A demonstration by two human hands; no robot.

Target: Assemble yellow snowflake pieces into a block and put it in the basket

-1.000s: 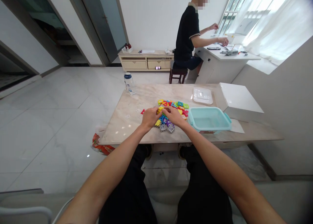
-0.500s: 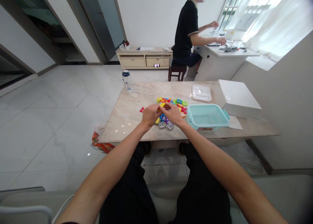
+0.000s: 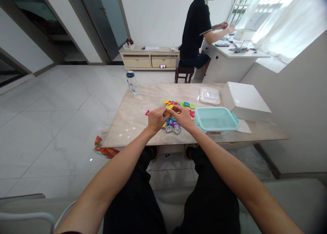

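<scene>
Both my hands meet over the table and pinch a small yellow building piece (image 3: pixel 170 107) between their fingertips. My left hand (image 3: pixel 156 119) grips it from the left, my right hand (image 3: pixel 183 116) from the right; the fingers cover much of it. Under and around the hands lies a pile of colourful plastic building pieces (image 3: pixel 175 124), in purple, blue, green, red and grey. Part of the pile is hidden by the hands. A red piece (image 3: pixel 147 112) lies apart, just left of my left hand.
Right of the pile stands a light-blue plastic tub (image 3: pixel 217 129). Behind it are a clear lid (image 3: pixel 209 95) and a white box (image 3: pixel 249 97). A water bottle (image 3: pixel 132 83) stands at the back left, white window pieces (image 3: pixel 131 118) lie left. Another person (image 3: pixel 195 26) sits at a far desk.
My hands stay together on the yellow piece, which is turned slightly. The view has shifted a little. The other person's near hand has lifted from the desk.
</scene>
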